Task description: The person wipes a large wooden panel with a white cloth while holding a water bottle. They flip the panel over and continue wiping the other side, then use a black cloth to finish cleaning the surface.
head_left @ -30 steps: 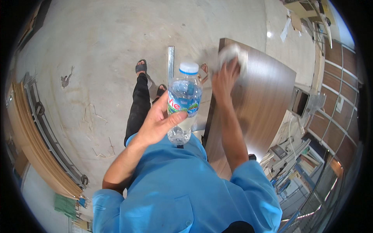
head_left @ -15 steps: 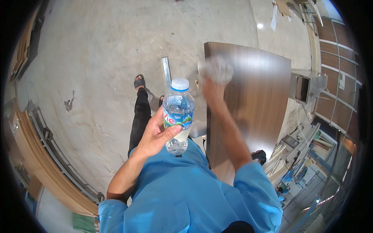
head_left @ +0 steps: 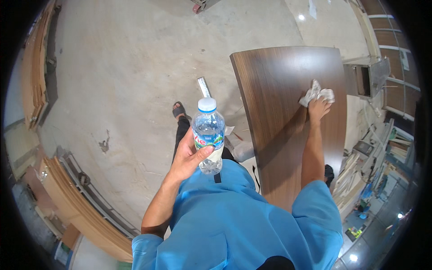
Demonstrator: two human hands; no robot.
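My left hand (head_left: 188, 155) grips a clear plastic water bottle (head_left: 208, 134) with a white cap, held upright in front of my blue shirt. My right hand (head_left: 318, 108) is stretched out over a dark brown wooden panel (head_left: 279, 90) and presses a crumpled white cloth (head_left: 316, 92) onto its surface near the right edge. The panel stands on the right, its near end by my right arm.
Grey concrete floor (head_left: 135, 67) spreads to the left. A metal bar (head_left: 204, 87) lies near my sandalled foot (head_left: 179, 110). Stacked wooden boards (head_left: 36, 85) and curved frames (head_left: 85, 202) line the left. A metal box (head_left: 366, 78) and cluttered shelves (head_left: 382, 153) stand on the right.
My right hand with the cloth has slid across the panel from its left side to its right edge. The bottle stays upright in my left hand.
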